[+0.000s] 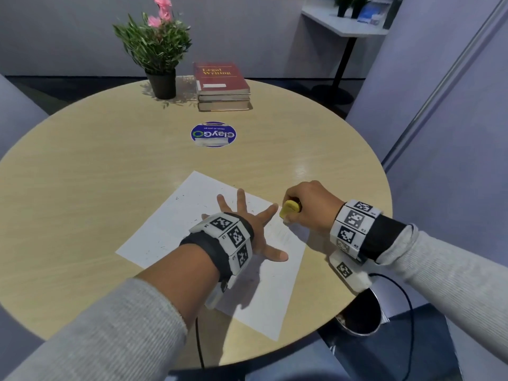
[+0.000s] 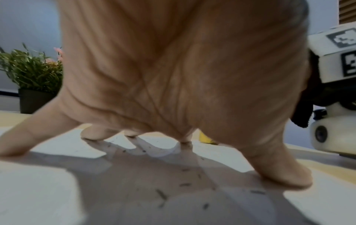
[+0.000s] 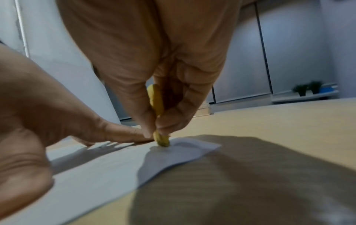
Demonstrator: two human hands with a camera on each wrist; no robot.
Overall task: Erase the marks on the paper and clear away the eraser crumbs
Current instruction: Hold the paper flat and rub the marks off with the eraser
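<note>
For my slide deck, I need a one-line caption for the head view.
Left hand pins the paper while right hand rubs a yellow eraser near its corner.

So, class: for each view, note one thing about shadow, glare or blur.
Head view: glare patch on the table beyond the right hand.
Left wrist view: the left hand casts a spread shadow over the paper.
Right wrist view: soft blur; the eraser is shadowed.

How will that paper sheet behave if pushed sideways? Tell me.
The paper sheet likely slides easily: it is thin, on a smooth table. It probably buckles too, hence the left hand pressing it flat while the right hand rubs the yellow eraser.
</note>
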